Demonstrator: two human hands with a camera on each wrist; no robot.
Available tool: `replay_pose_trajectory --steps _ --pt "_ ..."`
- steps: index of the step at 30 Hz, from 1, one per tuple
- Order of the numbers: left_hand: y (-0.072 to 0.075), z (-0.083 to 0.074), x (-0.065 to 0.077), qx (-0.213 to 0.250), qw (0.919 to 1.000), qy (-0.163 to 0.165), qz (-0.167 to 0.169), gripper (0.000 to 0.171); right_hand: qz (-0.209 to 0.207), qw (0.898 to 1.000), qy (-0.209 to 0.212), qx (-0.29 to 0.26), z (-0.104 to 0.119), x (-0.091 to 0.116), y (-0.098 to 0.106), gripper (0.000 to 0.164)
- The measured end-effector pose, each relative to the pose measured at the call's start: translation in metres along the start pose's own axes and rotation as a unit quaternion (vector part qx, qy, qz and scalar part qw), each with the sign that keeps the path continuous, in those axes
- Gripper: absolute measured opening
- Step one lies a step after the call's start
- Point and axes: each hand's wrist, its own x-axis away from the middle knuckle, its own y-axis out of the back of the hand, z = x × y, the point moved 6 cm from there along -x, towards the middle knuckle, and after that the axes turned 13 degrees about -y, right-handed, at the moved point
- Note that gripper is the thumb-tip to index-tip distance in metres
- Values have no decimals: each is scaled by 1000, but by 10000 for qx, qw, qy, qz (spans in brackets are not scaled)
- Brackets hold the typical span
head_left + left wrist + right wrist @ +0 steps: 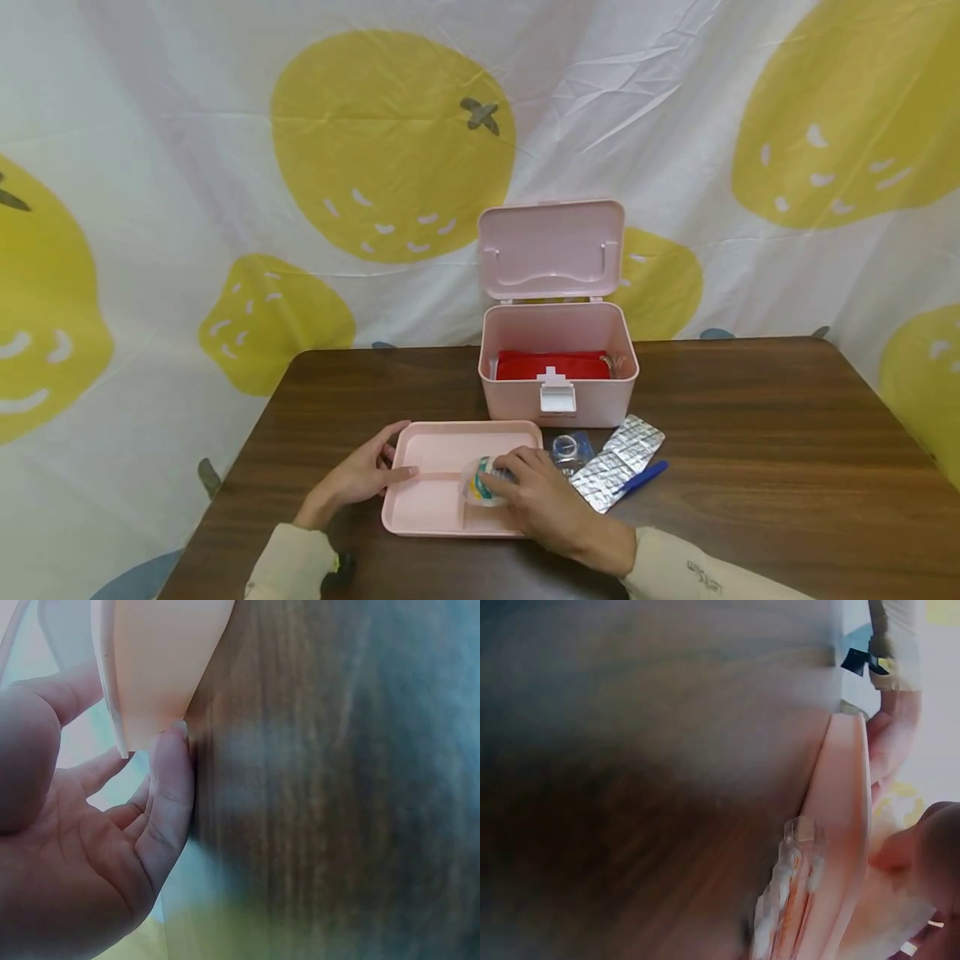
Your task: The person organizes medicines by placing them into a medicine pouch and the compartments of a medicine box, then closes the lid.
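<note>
A pink compartment tray (423, 508) lies on the table near the person. My left hand (363, 473) grips its left side, with the thumb over the rim and the fingers along the outer wall; the left wrist view shows the fingertips low against the tray wall (161, 660). Over the tray's right half, my right hand (551, 504) holds a pale round item (480, 483) with teal and yellow print between thumb and fingers. Its kind is hard to make out, and the hand covers its right part. The right wrist view shows only part of that hand (922, 844).
Behind the tray stands a pink box (517, 404) with its lid up and a red pouch (517, 367) inside. Right of the tray lie a clear round item (566, 450), silver blister packs (621, 458) and a blue pen-like stick (647, 475). A fruit-print cloth (405, 150) hangs behind.
</note>
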Motion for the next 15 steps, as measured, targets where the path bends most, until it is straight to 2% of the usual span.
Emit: replay_pose_trajectory --steps 7,15 --pt "0 -1 0 1 10000 40 18 82 568 9982 177 45 2 6 -2 40" --pt "0 -2 1 11 10000 53 4 82 641 9968 456 153 5 10 1 32"
